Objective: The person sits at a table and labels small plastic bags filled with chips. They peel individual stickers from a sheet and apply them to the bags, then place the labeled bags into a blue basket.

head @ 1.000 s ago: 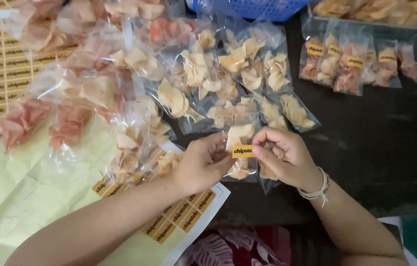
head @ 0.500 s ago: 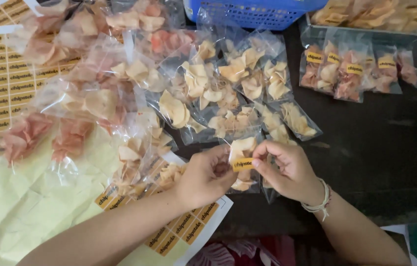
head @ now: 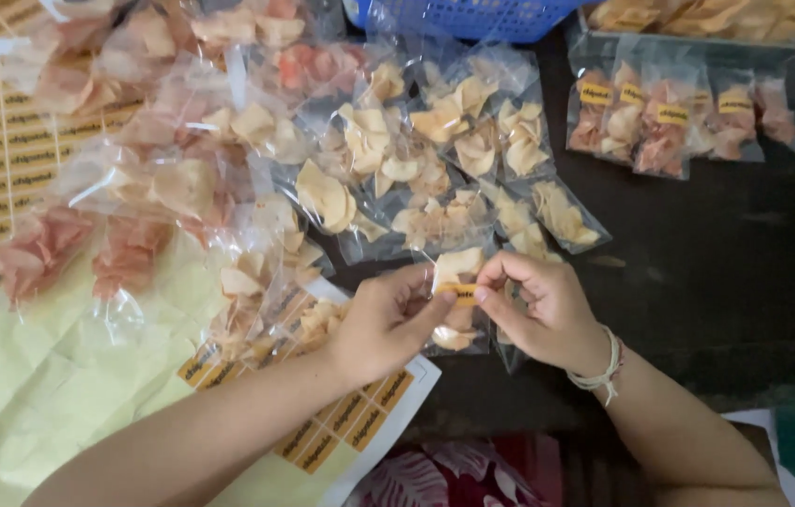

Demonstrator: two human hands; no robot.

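Both hands have drifted slightly lower in the frame since the earlier view. Left hand point(head: 388, 319) and right hand point(head: 538, 305) pinch a clear snack bag point(head: 458, 300) at lower centre, fingertips pressing a yellow label point(head: 458, 291) onto it. Smoothing the label flat from its middle outward would likely seat it without creases. Unlabelled bags point(head: 322, 169) crowd the upper left; labelled bags point(head: 670, 122) lie upper right; a sticker sheet point(head: 360, 418) lies under the left forearm.

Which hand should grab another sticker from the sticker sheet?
Probably the left hand: it sits almost over the sticker sheet. The right hand is farther off, pinching the snack bag.
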